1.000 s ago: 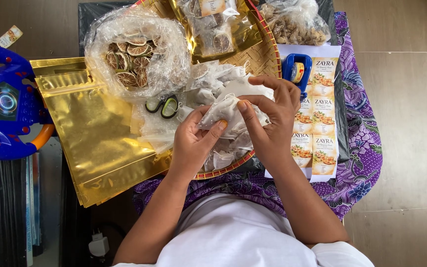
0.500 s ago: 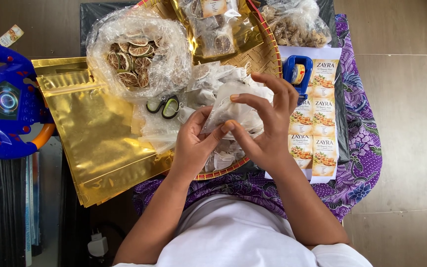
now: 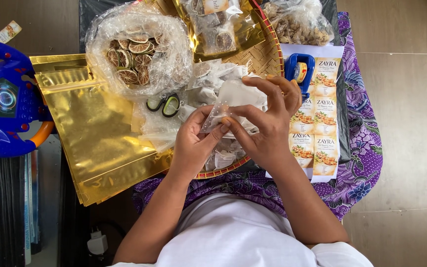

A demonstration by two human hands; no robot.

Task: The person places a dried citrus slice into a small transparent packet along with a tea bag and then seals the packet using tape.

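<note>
A small white sachet [image 3: 233,101] is held above the near part of a round woven tray [image 3: 265,54], over a heap of similar white sachets [image 3: 213,76]. The left hand [image 3: 196,141] is placed at the sachet's lower left corner, its fingers [image 3: 212,132] pressed together on that edge. The right hand [image 3: 268,118] is set against the right side, with thumb and forefinger pinched on the lower edge and the remaining fingers curled over the top. The two hands nearly touch at the fingertips.

Just left of the hands, green-handled scissors [image 3: 164,104] are seen on clear plastic, beside a clear bag of dried citrus slices [image 3: 132,52]. Further left, a stack of gold pouches [image 3: 95,133] is spread, its near corner reaching past the tray's rim. Just right of the right hand, a strip of printed labels [image 3: 322,123] and a blue tape dispenser [image 3: 300,69] are laid close to the tray's edge. Little open room is left around the hands; only the patterned purple cloth [image 3: 362,148] near the body shows bare.
</note>
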